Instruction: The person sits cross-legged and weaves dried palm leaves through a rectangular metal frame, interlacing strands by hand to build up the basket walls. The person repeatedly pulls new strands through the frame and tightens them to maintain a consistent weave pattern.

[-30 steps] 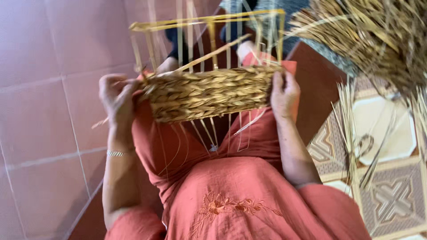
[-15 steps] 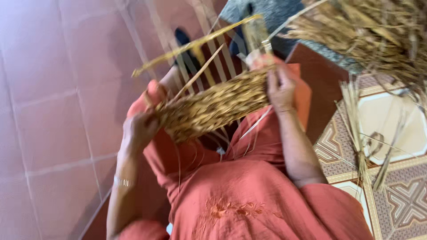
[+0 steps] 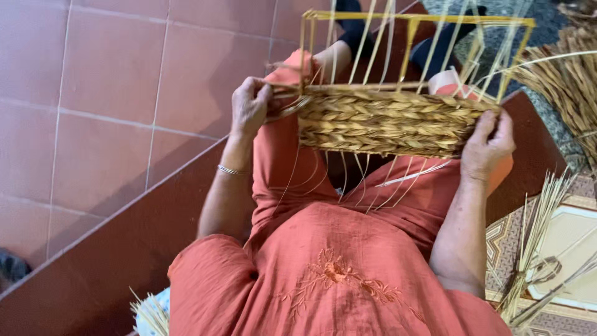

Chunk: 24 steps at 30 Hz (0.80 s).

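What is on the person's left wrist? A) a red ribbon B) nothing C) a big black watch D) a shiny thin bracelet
D: a thin silvery bracelet circles the wrist below the left hand, which grips the end of the half-woven basket.

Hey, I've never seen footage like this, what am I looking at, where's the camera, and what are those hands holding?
There is no machine here. The camera sits on a person's head and looks down at their own lap and two bare hands. The person wears an orange dress and sits above a pink tiled floor. Across the knees lies a half-woven basket: braided straw bands around a yellow frame with thin upright stakes. The left hand pinches a straw strand at the basket's left end, and the right hand grips the right end. Bundles of loose straw lie to the right.
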Tool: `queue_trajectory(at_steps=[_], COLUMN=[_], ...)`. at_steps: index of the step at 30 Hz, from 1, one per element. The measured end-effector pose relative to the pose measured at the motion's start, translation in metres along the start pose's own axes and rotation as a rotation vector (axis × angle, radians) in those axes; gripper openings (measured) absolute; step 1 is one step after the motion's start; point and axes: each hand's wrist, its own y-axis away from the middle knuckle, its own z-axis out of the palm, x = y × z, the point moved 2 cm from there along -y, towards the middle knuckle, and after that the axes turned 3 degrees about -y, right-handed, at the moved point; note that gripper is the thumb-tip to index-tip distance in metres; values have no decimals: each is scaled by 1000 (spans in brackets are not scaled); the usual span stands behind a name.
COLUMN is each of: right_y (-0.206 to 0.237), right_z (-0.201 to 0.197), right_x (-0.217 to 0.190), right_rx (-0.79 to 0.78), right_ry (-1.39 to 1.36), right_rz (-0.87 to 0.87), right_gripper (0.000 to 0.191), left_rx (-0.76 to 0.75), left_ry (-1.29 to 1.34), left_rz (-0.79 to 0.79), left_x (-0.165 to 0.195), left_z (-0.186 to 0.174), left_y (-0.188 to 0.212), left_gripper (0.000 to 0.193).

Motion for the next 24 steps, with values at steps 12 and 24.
queue_trajectory(at_steps=[12,24], right_y=[-3,6], right_z=[0,-4], right_x=[6,1], right_rx=[-29,-46], right_ry=[-16,7], right_rz=[-14,-67], right_gripper=[41,34], left_rx=[-398,-133], left_ry=[473,795], left_rz=[-212,-215], left_x=[27,-14], left_z=[-6,-46], left_y=[2,-16], left_gripper=[31,18])
